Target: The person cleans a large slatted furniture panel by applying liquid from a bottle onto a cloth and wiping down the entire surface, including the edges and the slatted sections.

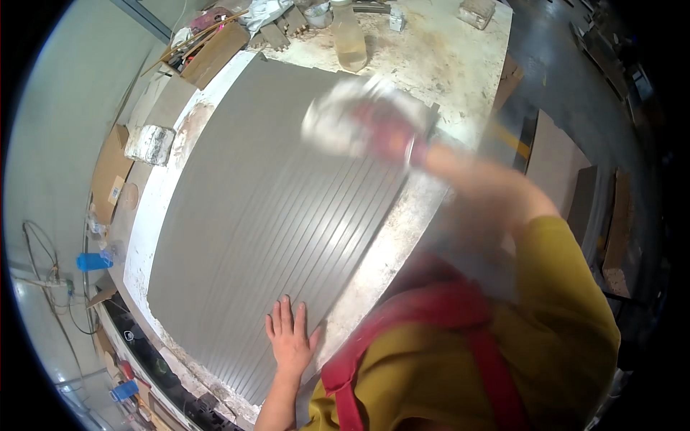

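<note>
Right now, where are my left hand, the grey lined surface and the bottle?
Left hand (292,346): head view, its back.
Grey lined surface (269,215): head view, its middle.
Bottle (349,42): head view, its body.

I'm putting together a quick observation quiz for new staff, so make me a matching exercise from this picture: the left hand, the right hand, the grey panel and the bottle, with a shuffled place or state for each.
Column one
1. Left hand
2. Right hand
3. Grey panel
4. Clear bottle of pale liquid

Column two
A. On the stained table, beyond the panel
B. Blurred, at a whitish bundle
C. Marked with long parallel lines
D. Laid on the panel, fingers spread

Right pairs: 1-D, 2-B, 3-C, 4-A
</note>
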Demonstrator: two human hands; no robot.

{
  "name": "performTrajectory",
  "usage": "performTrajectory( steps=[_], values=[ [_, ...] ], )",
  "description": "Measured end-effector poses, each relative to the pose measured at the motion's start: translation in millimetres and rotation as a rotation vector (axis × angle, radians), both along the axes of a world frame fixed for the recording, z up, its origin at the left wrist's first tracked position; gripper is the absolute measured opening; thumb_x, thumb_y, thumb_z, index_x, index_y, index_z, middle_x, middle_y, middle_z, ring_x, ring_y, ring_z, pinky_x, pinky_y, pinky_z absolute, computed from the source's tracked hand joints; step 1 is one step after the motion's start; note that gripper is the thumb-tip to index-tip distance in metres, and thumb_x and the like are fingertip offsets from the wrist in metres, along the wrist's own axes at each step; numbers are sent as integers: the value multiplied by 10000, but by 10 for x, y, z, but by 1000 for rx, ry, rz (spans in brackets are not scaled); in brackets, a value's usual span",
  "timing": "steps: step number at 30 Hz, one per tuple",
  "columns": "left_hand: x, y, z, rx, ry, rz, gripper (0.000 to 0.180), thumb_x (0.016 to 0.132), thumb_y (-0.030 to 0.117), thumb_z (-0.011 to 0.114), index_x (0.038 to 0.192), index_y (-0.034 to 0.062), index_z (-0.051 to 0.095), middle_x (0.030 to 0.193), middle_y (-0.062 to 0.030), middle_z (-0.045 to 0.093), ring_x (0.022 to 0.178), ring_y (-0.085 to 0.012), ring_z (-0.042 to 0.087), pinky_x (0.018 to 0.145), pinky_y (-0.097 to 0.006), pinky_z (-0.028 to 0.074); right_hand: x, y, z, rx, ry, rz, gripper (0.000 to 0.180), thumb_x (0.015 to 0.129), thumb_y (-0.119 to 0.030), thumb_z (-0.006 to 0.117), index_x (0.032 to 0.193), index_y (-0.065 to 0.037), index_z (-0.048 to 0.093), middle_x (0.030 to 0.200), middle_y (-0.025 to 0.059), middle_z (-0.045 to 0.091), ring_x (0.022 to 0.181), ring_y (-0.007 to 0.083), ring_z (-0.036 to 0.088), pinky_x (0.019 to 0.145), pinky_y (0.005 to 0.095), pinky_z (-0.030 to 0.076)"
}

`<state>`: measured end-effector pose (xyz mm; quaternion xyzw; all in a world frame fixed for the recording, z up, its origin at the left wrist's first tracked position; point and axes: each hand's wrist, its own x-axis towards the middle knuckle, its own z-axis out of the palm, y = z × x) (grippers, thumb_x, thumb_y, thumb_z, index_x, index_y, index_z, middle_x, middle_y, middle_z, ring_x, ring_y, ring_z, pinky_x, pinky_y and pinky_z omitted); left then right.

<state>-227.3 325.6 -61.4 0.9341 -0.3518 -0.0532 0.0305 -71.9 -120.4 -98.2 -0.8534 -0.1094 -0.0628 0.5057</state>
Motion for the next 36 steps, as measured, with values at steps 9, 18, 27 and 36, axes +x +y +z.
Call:
performTrajectory(
  steps=[9, 18, 27, 36],
  values=[
    [6, -10, -110, 21, -20, 5, 741, 734, 335, 714, 1365, 80, 421, 1472, -196, 336, 1331, -407, 329, 1070, -569, 238, -681, 1091, 165, -797, -288, 151, 513, 819, -147, 554, 1325, -120, 473, 1307, 95, 517, 1245, 302, 461, 1099, 436, 309],
    [19, -32, -97, 3, -64, 31, 708, 739, 365, 702, 1330, 61, 459, 1436, -179, 391, 1288, -382, 391, 1060, -546, 278, -456, -839, 24, -789, -296, -167, 545, 895, -411, 547, 1375, -172, 451, 1405, 95, 450, 1294, 296, 410, 1072, 457, 313],
    [-55, 3, 63, -26, -48, 162, 763, 744, 410, 706, 1355, 46, 428, 1442, -171, 384, 1303, -375, 383, 1068, -499, 291, -1123, 1236, 301, -748, -373, 717, 557, 809, -325, 612, 1344, -224, 493, 1415, 94, 431, 1301, 306, 402, 1107, 513, 250],
    [-1198, 1676, -122, 30, -139, 863, 912, 698, 331, 771, 1444, 82, 310, 1514, -122, 284, 1390, -355, 248, 1109, -523, 196, -735, 523, 599, -1114, -106, 706, 653, 853, -458, 600, 1427, -219, 398, 1556, 139, 188, 1442, 355, 135, 1145, 529, 125]
  ],
)
